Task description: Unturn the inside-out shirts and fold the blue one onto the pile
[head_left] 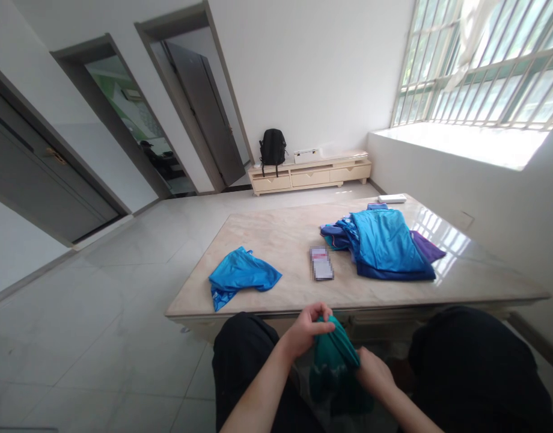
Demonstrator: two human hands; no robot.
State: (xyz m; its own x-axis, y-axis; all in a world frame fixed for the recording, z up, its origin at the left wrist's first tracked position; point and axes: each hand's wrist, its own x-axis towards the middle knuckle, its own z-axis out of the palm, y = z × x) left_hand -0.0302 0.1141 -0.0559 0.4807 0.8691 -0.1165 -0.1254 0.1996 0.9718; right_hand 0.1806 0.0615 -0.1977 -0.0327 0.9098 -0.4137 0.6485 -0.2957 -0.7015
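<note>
Between my knees hangs a green piece of clothing (331,358), its lower part dark and in shadow. My left hand (313,326) pinches its upper edge, thumb against fingers. On the other side my right hand (373,371) is closed on the edge, with its fingertips partly hidden by the cloth. A crumpled blue garment (244,272) lies on the table's left part. To the right is a pile of folded blue and purple clothes (384,243). A phone (321,263) lies flat between the two, its screen blurred.
The marble-topped table (276,234) has its near edge just beyond my knees. A white oblong object (392,198) rests at its far right. Against the back wall, a low cabinet (310,177) bears a black backpack (273,147) and a white box (306,156). A person (157,157) shows through a doorway.
</note>
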